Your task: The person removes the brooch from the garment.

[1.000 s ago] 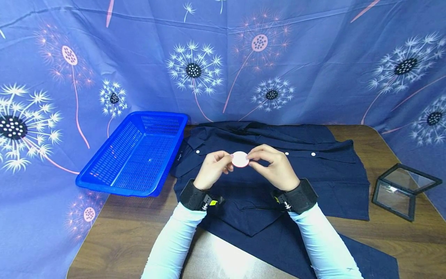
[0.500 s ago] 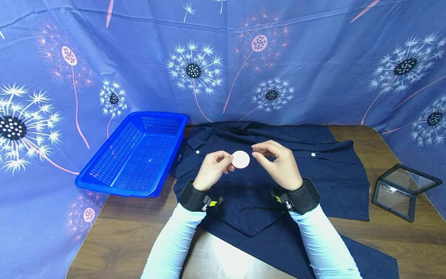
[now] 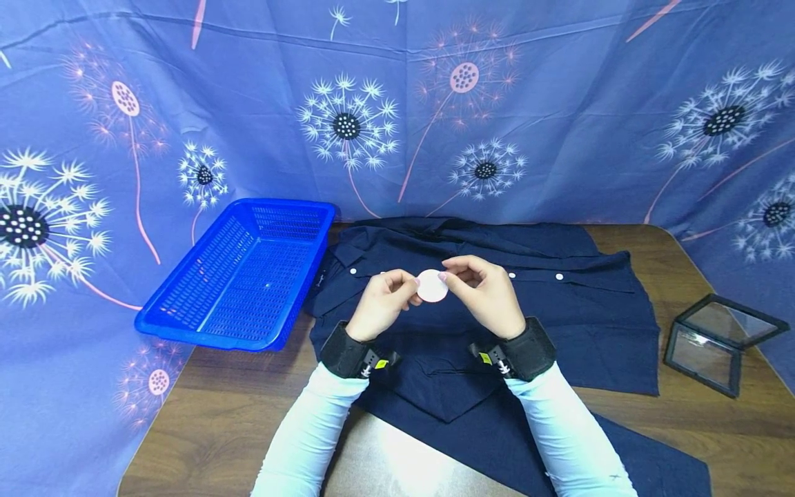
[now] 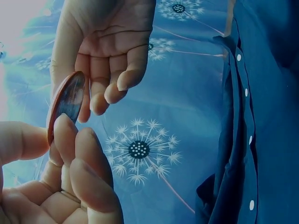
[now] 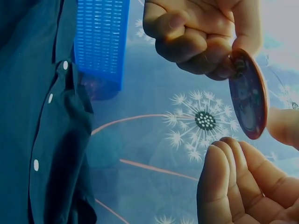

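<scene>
Head view: both hands raised over a dark navy shirt (image 3: pixel 559 324) spread flat on the table (image 3: pixel 223 414).
Left hand (image 3: pixel 381 304): fingers curled, thumb and fingertips pinching the left edge of a small round white disc (image 3: pixel 431 286).
Left wrist view: disc (image 4: pixel 67 103) seen edge-on, dark face with reddish rim, held between thumb and fingers (image 4: pixel 70 140) of the left hand.
Right hand (image 3: pixel 484 293): at the disc's right edge; thumb tip touches or nearly touches it, other fingers loosely curled. Cannot tell whether it grips.
Right wrist view: right fingers (image 5: pixel 224 182) lie below the disc (image 5: pixel 247 95), a gap showing; thumb at frame edge beside the rim.
Disc position: in the air between the two hands, above the shirt's button placket, clear of the cloth.
Blue plastic basket (image 3: pixel 248 269): at the table's left rear, touching the shirt's left side.
Black-framed glass box (image 3: pixel 714 338): lid open, at the table's right edge, apart from the shirt.
Backdrop: blue dandelion-print cloth (image 3: pixel 397 103) behind and at both sides.
</scene>
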Demonstrator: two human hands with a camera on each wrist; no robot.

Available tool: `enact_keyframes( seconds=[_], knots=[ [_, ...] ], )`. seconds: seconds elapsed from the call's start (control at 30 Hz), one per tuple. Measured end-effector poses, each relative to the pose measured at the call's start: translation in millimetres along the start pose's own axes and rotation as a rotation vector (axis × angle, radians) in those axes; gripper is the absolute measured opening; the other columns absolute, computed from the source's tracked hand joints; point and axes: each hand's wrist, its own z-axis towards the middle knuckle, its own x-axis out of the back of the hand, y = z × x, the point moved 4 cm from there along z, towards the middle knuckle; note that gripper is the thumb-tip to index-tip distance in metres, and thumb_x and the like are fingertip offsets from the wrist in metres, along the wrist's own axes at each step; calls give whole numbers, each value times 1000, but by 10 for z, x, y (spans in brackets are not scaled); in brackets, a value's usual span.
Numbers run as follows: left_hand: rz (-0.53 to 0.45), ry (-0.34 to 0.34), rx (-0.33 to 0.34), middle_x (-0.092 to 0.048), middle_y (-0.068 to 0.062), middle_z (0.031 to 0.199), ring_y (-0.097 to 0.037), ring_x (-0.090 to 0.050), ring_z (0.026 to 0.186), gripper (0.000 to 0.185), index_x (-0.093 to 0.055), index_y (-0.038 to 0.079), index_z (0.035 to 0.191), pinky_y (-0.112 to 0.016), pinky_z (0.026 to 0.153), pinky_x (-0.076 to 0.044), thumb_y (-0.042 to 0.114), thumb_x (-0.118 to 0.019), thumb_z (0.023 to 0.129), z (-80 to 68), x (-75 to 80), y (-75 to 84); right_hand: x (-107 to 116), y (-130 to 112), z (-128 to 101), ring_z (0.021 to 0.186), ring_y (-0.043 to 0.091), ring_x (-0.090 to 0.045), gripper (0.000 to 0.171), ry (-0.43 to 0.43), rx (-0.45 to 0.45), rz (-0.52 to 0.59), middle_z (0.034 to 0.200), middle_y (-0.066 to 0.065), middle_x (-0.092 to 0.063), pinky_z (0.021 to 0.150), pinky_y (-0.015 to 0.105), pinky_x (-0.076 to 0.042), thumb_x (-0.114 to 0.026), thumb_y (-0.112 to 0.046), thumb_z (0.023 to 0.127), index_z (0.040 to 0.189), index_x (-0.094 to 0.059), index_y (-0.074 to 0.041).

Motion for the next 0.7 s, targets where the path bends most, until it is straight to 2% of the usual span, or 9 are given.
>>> enact_keyframes(
  seconds=[0.2,0.47,0.7],
  knots=[
    [11,-16,-18,-67,-22,81,-6,-61,69,20,-65,-7,95,-22,63,-49,10,-53,97,1,-28,-4,-41,11,-7,60,3,-60,19,-25,-24,15,80,12,-71,56,20,-50,-70,-15,90,104,-72,-2],
    [32,-13,-26,-67,-21,81,-7,-61,70,19,-65,-5,95,-21,63,-49,9,-54,98,5,-46,-9,-58,45,0,55,4,-55,18,-30,-37,13,72,11,-68,51,21,-46,-72,-19,89,98,-73,-4],
    [61,-13,-51,-68,-19,80,-30,-65,75,18,-65,-4,92,-21,62,-48,9,-54,98,-7,-59,26,-55,31,-5,56,11,-48,14,-6,-39,-34,65,5,-59,49,22,-37,-74,-20,87,90,-72,-7]
  ],
)
